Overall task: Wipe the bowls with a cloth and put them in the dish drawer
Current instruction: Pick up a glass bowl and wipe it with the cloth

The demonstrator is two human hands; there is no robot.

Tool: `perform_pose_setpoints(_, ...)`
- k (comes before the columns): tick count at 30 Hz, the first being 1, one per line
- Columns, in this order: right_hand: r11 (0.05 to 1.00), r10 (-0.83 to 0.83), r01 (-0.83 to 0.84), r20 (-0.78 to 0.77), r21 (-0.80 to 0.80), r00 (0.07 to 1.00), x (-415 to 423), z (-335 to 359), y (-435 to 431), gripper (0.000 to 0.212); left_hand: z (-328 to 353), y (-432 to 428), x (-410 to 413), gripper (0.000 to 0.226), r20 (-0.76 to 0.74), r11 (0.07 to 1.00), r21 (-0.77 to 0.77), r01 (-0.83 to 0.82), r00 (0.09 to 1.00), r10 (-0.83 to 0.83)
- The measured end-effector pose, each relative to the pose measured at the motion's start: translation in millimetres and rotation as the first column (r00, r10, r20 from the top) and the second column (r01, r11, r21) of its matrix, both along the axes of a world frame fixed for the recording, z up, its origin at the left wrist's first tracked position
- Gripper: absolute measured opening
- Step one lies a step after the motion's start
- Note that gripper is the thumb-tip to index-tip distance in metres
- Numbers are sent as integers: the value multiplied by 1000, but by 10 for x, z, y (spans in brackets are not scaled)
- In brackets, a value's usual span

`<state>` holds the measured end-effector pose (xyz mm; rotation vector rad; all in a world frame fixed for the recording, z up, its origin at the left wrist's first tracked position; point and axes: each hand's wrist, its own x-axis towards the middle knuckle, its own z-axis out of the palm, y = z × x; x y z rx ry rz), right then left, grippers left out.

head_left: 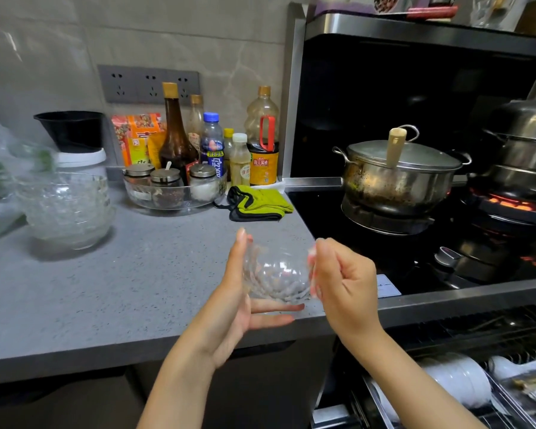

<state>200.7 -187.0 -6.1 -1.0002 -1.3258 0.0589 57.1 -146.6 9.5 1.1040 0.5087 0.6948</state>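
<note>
- A clear glass bowl (pixel 276 274) is held in the air between both hands, just above the front edge of the grey worktop (pixel 106 305) and beside the stove.
- The left hand (pixel 232 308) cradles the bowl: its grip is spread, with straight fingers lying under the base and the thumb standing up along the bowl's left side.
- The right hand (pixel 344 280) has its fingers curled, and its grip pinches the bowl's right rim.
- A green cloth (pixel 260 202) with dark edging lies crumpled on the worktop behind the bowl, apart from both hands.
- A stack of glass bowls (pixel 65 209) stands on the worktop far to the left.
- Below and to the right, the dish drawer (pixel 378 404) is pulled open, with white bowls (pixel 458 379) standing on edge in its wire rack.
- At the back of the worktop stands a cluster of bottles (pixel 177 134), with a glass tray (pixel 174 199) of lidded jars in front of it.
- A black funnel-shaped cup (pixel 72 128) sits on top of a white-lidded jar at the back left.
- On the black stove to the right sits a lidded steel pot (pixel 396 181), with a pale handle resting across its lid.
- Further right, a tiered steel steamer (pixel 526 144) sits over a burner that glows orange.
</note>
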Motion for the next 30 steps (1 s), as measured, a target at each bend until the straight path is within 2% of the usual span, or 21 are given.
perform_pose_setpoints(2,999,-42,44,147,-8,988,57,-44,5,63,-20,14,15,58,68,995,-96,-5,998,12)
perform_pose_setpoints(5,996,-47,67,274,-64,961,118,-68,-13,67,-106,22,79,33,129,988,-152,-16,991,36)
perform_pose_setpoints(6,993,-27,57,265,-106,964,126,-67,-29,64,-146,33,97,35,154,986,-165,-31,987,57)
perform_pose_setpoints(9,952,75,-23,158,-305,985,123,-40,-86,50,-238,55,130,63,206,985,-151,-82,972,113)
perform_pose_setpoints(10,935,78,-13,169,-354,983,116,-25,-96,47,-255,52,146,66,208,987,-137,-87,971,115)
perform_pose_setpoints(12,910,-3,149,354,-387,935,100,7,-81,42,-273,35,175,64,211,988,-114,-107,969,129)
perform_pose_setpoints(14,874,-81,328,558,-358,826,68,24,-44,43,-277,9,200,60,215,990,-73,-118,968,131)
perform_pose_setpoints(16,836,-48,369,617,-405,786,65,55,-37,52,-307,6,208,50,209,990,-50,-133,968,141)
perform_pose_setpoints(18,829,43,316,614,-462,788,99,95,-67,58,-347,16,200,42,192,985,-47,-164,967,170)
perform_pose_setpoints(20,850,129,271,678,-452,724,140,125,-119,56,-378,35,173,34,190,977,-53,-207,958,214)
perform_pose_setpoints(22,868,194,269,784,-417,589,183,88,-172,54,-395,59,146,34,192,968,-42,-246,949,250)
perform_pose_setpoints(25,878,179,359,913,-316,366,185,-76,-251,56,-408,85,129,43,189,939,1,-344,922,338)
perform_pose_setpoints(26,881,151,386,935,-275,321,142,-159,-266,56,-418,81,136,44,188,928,16,-373,912,364)
perform_pose_setpoints(28,885,82,411,943,-218,324,-17,-341,-265,53,-443,42,181,44,187,917,-4,-399,901,393)
perform_pose_setpoints(30,889,15,406,900,-211,436,-235,-489,-251,53,-468,-10,239,43,189,912,-56,-407,892,410)
